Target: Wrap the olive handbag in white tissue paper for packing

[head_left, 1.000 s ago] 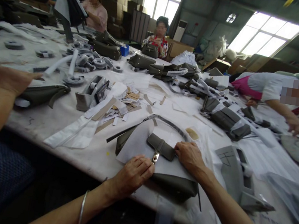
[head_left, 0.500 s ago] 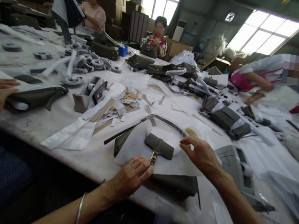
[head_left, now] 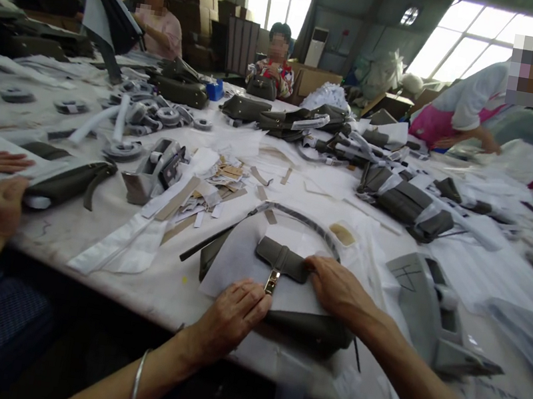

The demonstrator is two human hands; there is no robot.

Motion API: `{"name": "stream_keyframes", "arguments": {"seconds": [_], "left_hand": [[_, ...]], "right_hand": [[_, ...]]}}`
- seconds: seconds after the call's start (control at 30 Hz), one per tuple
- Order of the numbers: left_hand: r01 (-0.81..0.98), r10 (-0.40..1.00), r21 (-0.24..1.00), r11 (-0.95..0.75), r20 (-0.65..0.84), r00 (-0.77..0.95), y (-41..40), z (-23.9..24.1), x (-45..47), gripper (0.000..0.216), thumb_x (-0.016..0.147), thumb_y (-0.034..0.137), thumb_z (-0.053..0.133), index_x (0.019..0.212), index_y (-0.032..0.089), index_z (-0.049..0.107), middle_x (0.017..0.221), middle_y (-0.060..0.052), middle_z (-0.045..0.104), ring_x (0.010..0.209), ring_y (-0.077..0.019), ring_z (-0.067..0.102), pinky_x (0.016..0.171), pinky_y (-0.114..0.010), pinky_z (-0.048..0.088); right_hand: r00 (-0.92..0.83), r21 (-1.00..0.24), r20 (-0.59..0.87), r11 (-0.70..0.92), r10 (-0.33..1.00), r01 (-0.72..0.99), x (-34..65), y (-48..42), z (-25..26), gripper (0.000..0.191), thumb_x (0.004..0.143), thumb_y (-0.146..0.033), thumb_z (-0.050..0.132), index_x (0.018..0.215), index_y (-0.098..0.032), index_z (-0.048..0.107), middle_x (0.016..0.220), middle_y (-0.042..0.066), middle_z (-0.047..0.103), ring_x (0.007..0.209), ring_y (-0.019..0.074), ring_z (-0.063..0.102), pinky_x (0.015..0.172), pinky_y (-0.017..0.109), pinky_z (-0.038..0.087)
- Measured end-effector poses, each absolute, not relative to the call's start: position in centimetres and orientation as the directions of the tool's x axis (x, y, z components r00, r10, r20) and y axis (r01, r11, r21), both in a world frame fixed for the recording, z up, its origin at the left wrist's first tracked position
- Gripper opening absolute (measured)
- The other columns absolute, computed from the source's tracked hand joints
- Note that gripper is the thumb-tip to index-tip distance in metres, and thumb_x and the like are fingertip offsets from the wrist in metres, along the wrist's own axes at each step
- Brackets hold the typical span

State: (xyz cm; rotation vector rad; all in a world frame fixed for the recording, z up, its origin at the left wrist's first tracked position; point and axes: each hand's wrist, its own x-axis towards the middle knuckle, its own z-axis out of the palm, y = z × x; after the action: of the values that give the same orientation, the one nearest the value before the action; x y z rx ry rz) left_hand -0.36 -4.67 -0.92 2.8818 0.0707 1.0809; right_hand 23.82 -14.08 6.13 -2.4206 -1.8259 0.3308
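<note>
Bag long L–R, clasp twd nr table edge, room L; L hand curled @ clasp, R hand half-closed @ tab; grips unclear.

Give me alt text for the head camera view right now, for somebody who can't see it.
A person's left hand rests beside the gold clasp of a dark handbag, and the right hand is at the end of its small flap, over white paper. A tape dispenser, paper scraps and more bags crowd the table, with co-workers around it.
</note>
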Motion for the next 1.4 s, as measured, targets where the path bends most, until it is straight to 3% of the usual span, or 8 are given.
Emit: {"name": "stream_keyframes", "arguments": {"seconds": [0.1, 0.2, 0.33, 0.4, 0.7, 1.0, 1.23, 1.4], "left_hand": [[0.013, 0.063, 0.08, -0.997, 0.656, 0.752, -4.7, -0.7, -0.4, 0.028, 0.098, 0.009, 0.037, 0.118, 0.012, 0.057, 0.11, -0.012, 0.064, 0.108, -0.02, 0.06, 0.102, -0.039, 0.05], [0.0, 0.054, 0.083, -0.997, 0.655, 0.754, -4.6, -0.7, -0.3, 0.028, 0.099, 0.01, 0.036, 0.118, 0.011, 0.057, 0.11, -0.012, 0.064, 0.108, -0.0207, 0.06, 0.101, -0.039, 0.05], [0.001, 0.057, 0.086, -0.996, 0.652, 0.756, -4.5, -1.1, -0.3, 0.029, 0.097, 0.008, 0.039, 0.12, 0.011, 0.057, 0.111, -0.013, 0.063, 0.111, -0.0201, 0.059, 0.103, -0.039, 0.05], [-0.006, 0.05, 0.083, -0.997, 0.66, 0.75, -4.5, -1.3, -0.3, 0.029, 0.096, 0.007, 0.041, 0.121, 0.01, 0.056, 0.112, -0.013, 0.063, 0.112, -0.0201, 0.058, 0.104, -0.039, 0.049], [-0.011, 0.053, 0.09, -0.996, 0.671, 0.74, -4.7, -0.9, -0.5, 0.027, 0.097, 0.009, 0.041, 0.117, 0.011, 0.058, 0.111, -0.012, 0.063, 0.107, -0.0202, 0.059, 0.102, -0.039, 0.05], [-0.002, 0.057, 0.087, -0.996, 0.667, 0.743, -4.7, -0.9, -0.5, 0.029, 0.098, 0.009, 0.038, 0.119, 0.01, 0.058, 0.112, -0.012, 0.063, 0.109, -0.021, 0.058, 0.102, -0.04, 0.05], [0.017, 0.063, 0.079, -0.997, 0.629, 0.775, -4.8, -1.1, -0.3, 0.031, 0.097, 0.009, 0.036, 0.12, 0.011, 0.056, 0.111, -0.013, 0.062, 0.107, -0.0212, 0.059, 0.102, -0.042, 0.05], [0.035, 0.082, 0.093, -0.995, 0.558, 0.826, -5.5, 1.8, -0.3, 0.028, 0.094, 0.01, 0.04, 0.118, 0.01, 0.055, 0.111, -0.013, 0.061, 0.105, -0.0239, 0.057, 0.099, -0.042, 0.049]], "right_hand": [[0.296, -0.154, -0.158, -0.32, 0.942, 0.935, 23.7, -13.8, 5.6, 0.044, 0.09, -0.006, 0.039, 0.131, -0.01, 0.053, 0.124, 0.015, 0.064, 0.115, 0.0235, 0.059, 0.098, 0.031, 0.042], [0.275, -0.094, -0.203, -0.299, 0.94, 0.95, 23.8, -13.0, 5.2, 0.043, 0.088, -0.005, 0.04, 0.127, -0.007, 0.057, 0.136, 0.02, 0.056, 0.122, 0.0261, 0.056, 0.102, 0.033, 0.039], [0.276, -0.076, -0.219, -0.298, 0.936, 0.952, 24.4, -11.3, 5.0, 0.03, 0.084, -0.003, 0.043, 0.097, -0.01, 0.069, 0.104, 0.017, 0.069, 0.099, 0.026, 0.064, 0.086, 0.032, 0.044], [0.298, -0.071, -0.205, -0.318, 0.932, 0.946, 24.6, -10.8, 5.0, 0.027, 0.082, -0.003, 0.046, 0.092, -0.012, 0.069, 0.099, 0.015, 0.069, 0.094, 0.0243, 0.065, 0.079, 0.03, 0.043], [0.41, -0.031, -0.161, -0.42, 0.898, 0.907, 24.0, -11.7, 5.6, 0.031, 0.09, -0.009, 0.044, 0.115, -0.016, 0.061, 0.098, 0.012, 0.073, 0.088, 0.0254, 0.068, 0.068, 0.031, 0.037], [0.33, -0.067, -0.169, -0.345, 0.929, 0.936, 24.3, -12.1, 6.0, 0.025, 0.094, -0.012, 0.043, 0.106, -0.017, 0.064, 0.098, 0.01, 0.074, 0.09, 0.0234, 0.067, 0.078, 0.032, 0.037], [0.403, -0.143, -0.019, -0.402, 0.915, 0.905, 24.4, -12.9, 4.2, 0.021, 0.091, -0.014, 0.047, 0.109, -0.017, 0.058, 0.105, 0.008, 0.071, 0.096, 0.0221, 0.064, 0.085, 0.032, 0.037], [0.451, -0.199, 0.062, -0.432, 0.89, 0.88, 24.2, -13.4, 3.1, 0.021, 0.087, -0.01, 0.048, 0.106, -0.018, 0.054, 0.107, 0.006, 0.068, 0.09, 0.0181, 0.062, 0.085, 0.03, 0.037]]}}
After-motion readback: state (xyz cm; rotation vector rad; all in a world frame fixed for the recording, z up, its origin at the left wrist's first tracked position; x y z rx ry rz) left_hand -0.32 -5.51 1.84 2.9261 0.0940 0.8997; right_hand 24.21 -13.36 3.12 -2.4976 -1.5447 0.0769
